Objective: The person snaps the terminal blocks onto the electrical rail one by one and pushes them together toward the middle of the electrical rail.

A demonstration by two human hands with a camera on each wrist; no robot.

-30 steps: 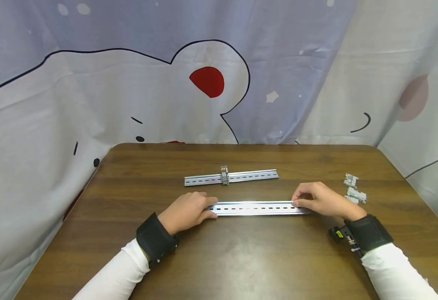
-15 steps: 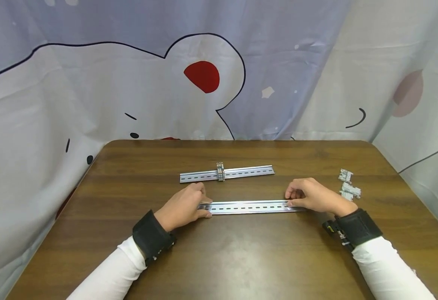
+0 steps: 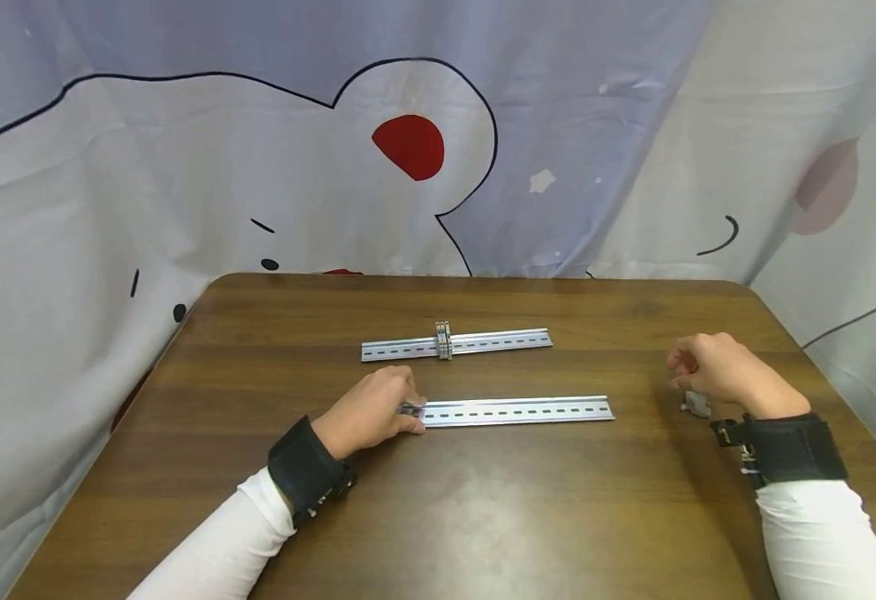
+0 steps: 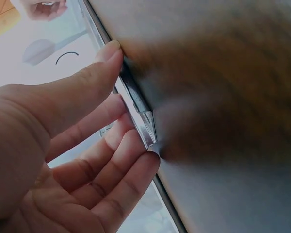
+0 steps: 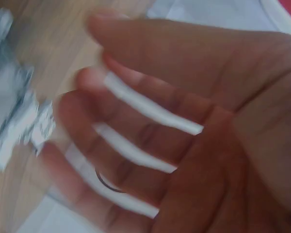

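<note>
A slotted silver DIN rail (image 3: 516, 412) lies across the middle of the table. My left hand (image 3: 370, 414) grips its left end, thumb on the near edge and fingers at the far one. In the left wrist view the thumb and fingertips meet the metal rail (image 4: 146, 125). Over at the right, my right hand (image 3: 733, 375) hovers above grey terminal blocks (image 3: 697, 404), partly hiding them. The right wrist view has its fingers loosely bent and holding nothing, with the blurred terminal blocks (image 5: 14, 107) just beyond the fingertips.
Farther back lies a second DIN rail (image 3: 501, 342) with several thin terminal blocks (image 3: 443, 341) clipped upright near its middle. The wooden table (image 3: 483, 517) ends at a printed curtain (image 3: 295, 183) behind and at the sides.
My right hand has let go of the rail's right end and moved right to the terminal blocks. The left hand keeps its grip on the left end.
</note>
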